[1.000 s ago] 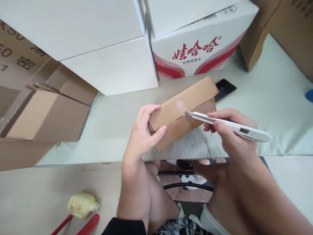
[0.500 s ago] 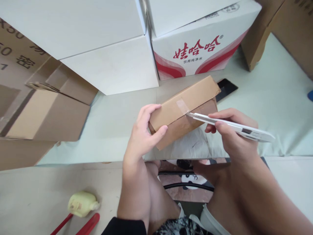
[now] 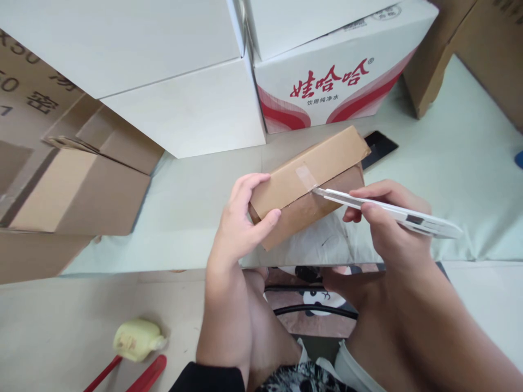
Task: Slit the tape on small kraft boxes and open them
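A small brown cardboard box [image 3: 327,158] is tilted near the front edge of the pale green surface. My left hand [image 3: 241,218] grips its left end, thumb on the near side and fingers over the top. In my right hand [image 3: 392,218] is a white utility knife [image 3: 425,220], pinched between thumb and fingers. The blade tip touches the box's seam, at the lower end of a strip of clear tape [image 3: 305,177]. Partly hidden behind the box's right end lies a dark phone-like slab [image 3: 379,148].
White cartons [image 3: 188,114] and a white-and-red water carton [image 3: 335,90] stand behind the box. Brown cardboard boxes [image 3: 102,190] are at the left, with another brown carton [image 3: 486,65] at far right. On the floor are a yellow bottle [image 3: 137,340] and red handles [image 3: 149,375].
Almost nothing differs. The knife's rear end has shifted very slightly right, while its tip stays at the tape and the box keeps its place.
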`<state>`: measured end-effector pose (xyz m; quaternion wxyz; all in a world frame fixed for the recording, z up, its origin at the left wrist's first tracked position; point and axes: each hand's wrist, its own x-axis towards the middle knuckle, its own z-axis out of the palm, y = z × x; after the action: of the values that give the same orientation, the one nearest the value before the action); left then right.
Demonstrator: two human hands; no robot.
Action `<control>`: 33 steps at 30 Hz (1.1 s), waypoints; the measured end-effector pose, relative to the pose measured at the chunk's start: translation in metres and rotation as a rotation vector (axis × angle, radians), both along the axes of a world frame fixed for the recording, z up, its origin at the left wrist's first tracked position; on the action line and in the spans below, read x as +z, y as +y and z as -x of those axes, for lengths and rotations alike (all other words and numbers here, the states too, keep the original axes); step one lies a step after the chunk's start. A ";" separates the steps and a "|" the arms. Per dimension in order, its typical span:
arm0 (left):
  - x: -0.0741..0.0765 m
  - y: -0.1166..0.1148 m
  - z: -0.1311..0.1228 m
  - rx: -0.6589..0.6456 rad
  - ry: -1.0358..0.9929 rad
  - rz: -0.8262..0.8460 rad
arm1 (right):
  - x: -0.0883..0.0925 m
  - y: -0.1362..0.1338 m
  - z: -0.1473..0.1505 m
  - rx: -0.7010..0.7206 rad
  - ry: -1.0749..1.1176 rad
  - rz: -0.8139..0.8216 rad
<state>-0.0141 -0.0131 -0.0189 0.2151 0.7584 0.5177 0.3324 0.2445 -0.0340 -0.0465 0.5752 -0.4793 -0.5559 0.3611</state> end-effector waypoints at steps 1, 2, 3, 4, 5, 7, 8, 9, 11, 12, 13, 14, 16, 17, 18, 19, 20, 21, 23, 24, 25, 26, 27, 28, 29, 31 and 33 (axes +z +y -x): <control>0.000 0.000 0.000 0.001 0.001 0.004 | 0.000 0.000 0.000 0.002 0.005 0.004; 0.000 0.000 0.000 0.000 0.000 0.007 | 0.001 0.000 0.001 0.004 0.010 0.008; -0.001 0.000 0.001 -0.001 -0.001 0.011 | 0.001 0.000 0.001 0.006 0.016 0.011; -0.001 0.000 0.001 0.000 -0.001 0.015 | 0.001 0.000 0.001 0.008 0.023 0.014; -0.001 0.000 0.001 0.001 -0.002 0.020 | 0.002 0.000 0.001 0.009 0.027 0.016; -0.001 0.000 0.001 -0.001 -0.012 0.023 | 0.002 0.000 0.002 0.007 0.027 0.016; -0.002 0.000 0.001 -0.005 -0.022 0.021 | 0.002 0.000 0.002 0.008 0.028 0.014; -0.002 0.000 0.000 -0.009 -0.034 0.018 | 0.001 0.000 0.002 0.012 0.031 0.013; -0.003 0.001 0.000 -0.015 -0.059 0.005 | 0.001 0.001 0.002 0.014 0.037 0.010; -0.004 0.001 0.000 -0.016 -0.066 0.001 | 0.001 0.001 0.002 0.014 0.041 0.009; -0.004 0.001 0.000 -0.016 -0.068 -0.001 | 0.000 0.001 0.003 0.014 0.041 0.011; -0.005 0.001 0.000 -0.013 -0.067 -0.003 | 0.000 0.001 0.003 0.012 0.041 0.013; -0.005 0.002 0.000 -0.004 -0.057 0.000 | 0.000 0.001 0.003 0.016 0.042 0.019; -0.005 0.002 0.000 0.002 -0.052 0.004 | -0.001 0.001 0.003 0.019 0.046 0.020; -0.005 0.002 0.000 0.007 -0.050 0.006 | -0.001 0.001 0.003 0.023 0.050 0.018; -0.005 0.002 0.000 0.009 -0.050 0.007 | -0.002 0.001 0.003 0.026 0.052 0.013; -0.005 0.002 0.000 0.009 -0.051 0.007 | -0.002 0.001 0.003 0.030 0.054 0.007; -0.005 0.002 0.000 0.008 -0.052 0.007 | -0.002 0.001 0.003 0.035 0.057 0.003; -0.005 0.002 0.000 0.005 -0.055 0.000 | -0.003 0.001 0.003 0.047 0.076 0.003; -0.006 0.002 0.000 0.003 -0.058 -0.004 | -0.003 0.001 0.004 0.052 0.085 0.006; -0.006 0.003 0.000 0.003 -0.062 -0.009 | -0.002 0.001 0.004 0.050 0.090 0.007; -0.007 0.003 0.000 0.001 -0.066 -0.016 | -0.002 0.001 0.004 0.048 0.088 0.006; -0.007 0.003 0.001 -0.001 -0.070 -0.022 | -0.002 0.001 0.004 0.044 0.082 0.003; -0.008 0.003 0.001 -0.002 -0.072 -0.025 | -0.002 0.001 0.004 0.040 0.074 -0.001; -0.008 0.003 0.001 -0.001 -0.073 -0.026 | -0.002 0.001 0.004 0.041 0.067 -0.003; -0.009 0.004 0.001 0.003 -0.072 -0.029 | -0.002 0.001 0.004 0.044 0.061 -0.001; -0.009 0.004 0.001 0.003 -0.075 -0.034 | -0.003 0.001 0.004 0.044 0.056 0.004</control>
<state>-0.0153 -0.0094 -0.0281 0.2210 0.7483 0.5047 0.3694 0.2402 -0.0326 -0.0493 0.5813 -0.4577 -0.5494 0.3881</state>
